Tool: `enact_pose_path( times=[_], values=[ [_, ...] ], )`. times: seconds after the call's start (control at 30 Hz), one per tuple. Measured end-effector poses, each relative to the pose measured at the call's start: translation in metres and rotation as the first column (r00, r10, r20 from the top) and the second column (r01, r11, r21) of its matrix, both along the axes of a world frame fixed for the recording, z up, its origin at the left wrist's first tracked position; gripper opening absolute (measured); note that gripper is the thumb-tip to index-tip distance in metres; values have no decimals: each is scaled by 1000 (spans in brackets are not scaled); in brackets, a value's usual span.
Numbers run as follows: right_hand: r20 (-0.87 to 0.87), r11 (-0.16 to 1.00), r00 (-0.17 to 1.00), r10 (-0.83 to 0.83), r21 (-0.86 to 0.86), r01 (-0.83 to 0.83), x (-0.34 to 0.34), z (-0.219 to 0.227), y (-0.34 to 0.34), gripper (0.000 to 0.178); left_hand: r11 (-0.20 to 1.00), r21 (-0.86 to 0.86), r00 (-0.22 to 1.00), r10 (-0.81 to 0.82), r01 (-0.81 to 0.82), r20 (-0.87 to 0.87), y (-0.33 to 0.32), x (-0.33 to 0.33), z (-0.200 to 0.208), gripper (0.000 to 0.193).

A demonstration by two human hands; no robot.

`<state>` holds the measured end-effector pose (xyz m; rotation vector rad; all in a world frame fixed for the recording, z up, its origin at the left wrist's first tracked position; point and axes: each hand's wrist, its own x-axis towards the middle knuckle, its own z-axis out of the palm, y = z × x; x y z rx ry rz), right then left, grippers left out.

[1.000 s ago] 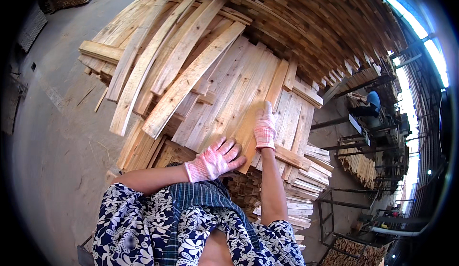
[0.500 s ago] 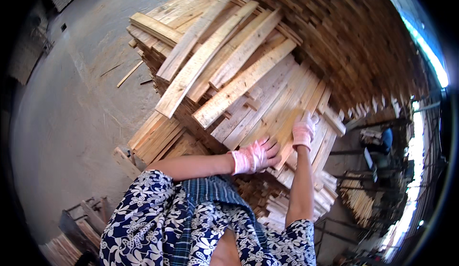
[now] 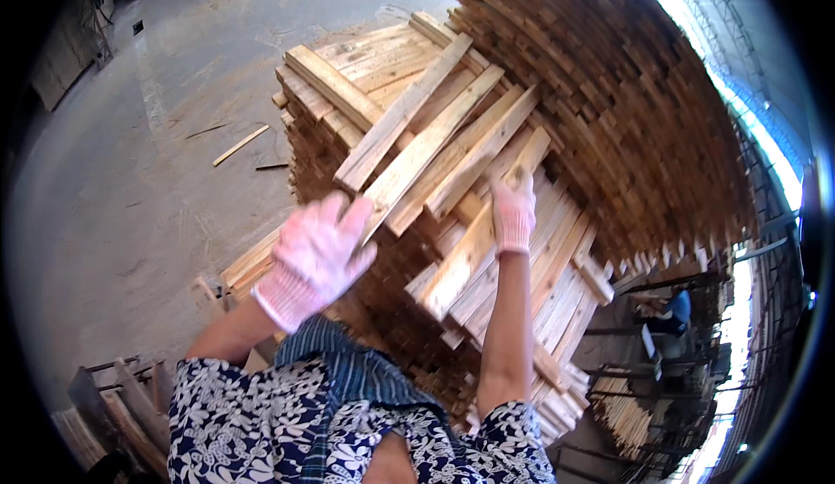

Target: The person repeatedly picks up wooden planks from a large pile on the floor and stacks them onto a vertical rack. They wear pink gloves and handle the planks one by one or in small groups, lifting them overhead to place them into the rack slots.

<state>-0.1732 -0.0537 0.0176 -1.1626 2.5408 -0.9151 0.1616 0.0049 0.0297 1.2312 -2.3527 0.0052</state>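
Note:
Both my hands wear pinkish-white knit gloves. My right hand is closed on the upper part of a pale wooden plank, which slants over the stack toward me. My left hand is raised off the left edge of the stack, fingers spread, slightly blurred. Its fingertips come near the end of another plank; whether they touch it I cannot tell. More loose planks lie slantwise beside it. Under them, the stack's top layer of boards shows side by side.
A tall pile of wooden boards rises behind the stack on the right. Grey concrete floor spreads to the left, with a thin wood strip lying on it. Another person is far right, near metal racks.
My left hand has lifted off the boards and moved left. My right hand has moved up and left from the flat boards onto the nearest slanted plank, which has shifted. The view has also shifted.

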Motion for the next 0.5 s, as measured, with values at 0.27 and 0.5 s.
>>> enact_pose_path(
  times=[0.27, 0.5],
  values=[
    [159, 994, 984, -79, 83, 67, -46, 10, -111, 87, 892, 428, 937, 13, 147, -349, -6, -23, -12, 59],
    [628, 844, 642, 440, -533, -57, -45, 14, -63, 80, 937, 169, 795, -153, 305, -586, -19, -6, 10, 52]
  ],
)
